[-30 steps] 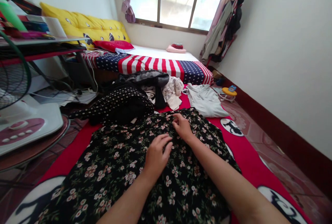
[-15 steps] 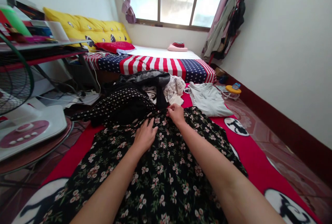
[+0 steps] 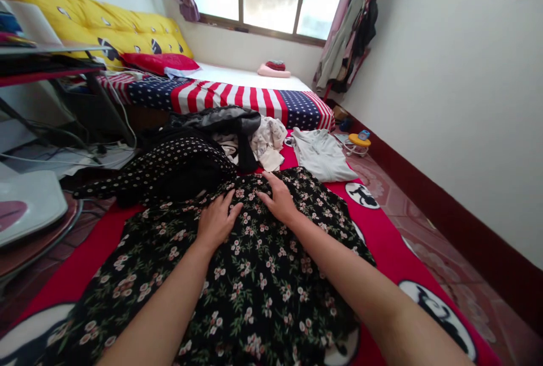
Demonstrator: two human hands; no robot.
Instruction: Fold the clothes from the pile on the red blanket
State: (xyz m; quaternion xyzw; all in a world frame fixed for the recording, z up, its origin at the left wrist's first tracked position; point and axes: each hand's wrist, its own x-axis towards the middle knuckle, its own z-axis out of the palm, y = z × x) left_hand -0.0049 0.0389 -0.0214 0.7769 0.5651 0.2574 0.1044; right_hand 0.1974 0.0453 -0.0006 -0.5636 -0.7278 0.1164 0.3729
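Head view: fingers (image 3: 228, 200) spread over floral cloth (image 3: 254, 264).

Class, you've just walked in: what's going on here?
A person's left hand and right hand, both open, are at the far part of a black floral garment spread over a red mat. Neither appears to grip it. Beyond it lie a heap of clothes and, to the right, a light grey garment.
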